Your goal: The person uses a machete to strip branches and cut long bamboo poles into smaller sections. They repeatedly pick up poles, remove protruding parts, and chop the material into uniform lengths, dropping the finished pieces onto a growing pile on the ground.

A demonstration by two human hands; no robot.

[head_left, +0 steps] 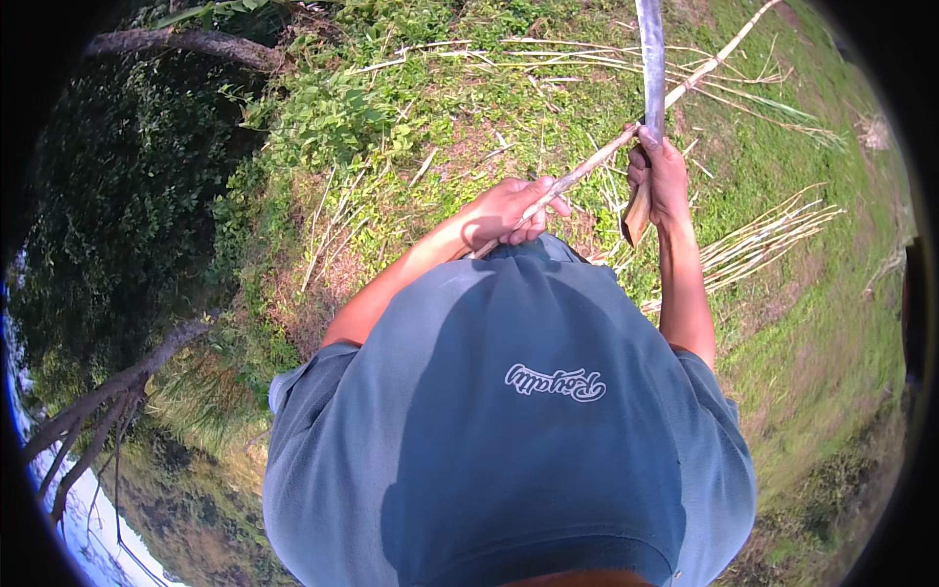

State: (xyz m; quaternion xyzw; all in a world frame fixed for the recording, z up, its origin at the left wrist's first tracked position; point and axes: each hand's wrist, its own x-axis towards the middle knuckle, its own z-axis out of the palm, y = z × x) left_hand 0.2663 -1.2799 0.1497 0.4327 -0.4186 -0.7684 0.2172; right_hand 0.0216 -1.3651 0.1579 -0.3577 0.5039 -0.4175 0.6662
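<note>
My left hand (511, 210) is closed around the near end of a long pale stalk (599, 159), just in front of my shirt. From there the stalk slants up and away to the right, past the top edge of the view. My right hand (659, 178) grips a machete (652, 68) by its wooden handle (636, 217). Its long grey blade points away from me and crosses the stalk. Where blade and stalk cross, the stalk lies close to my right fingers; whether they touch it I cannot tell.
A bundle of cut stalks (758, 245) lies on the grass to the right. More long stalks (548, 61) are spread across the ground ahead, with scattered bits around them. Leafy bushes (333, 117) and dark trees with a thick branch (186, 44) stand at the left.
</note>
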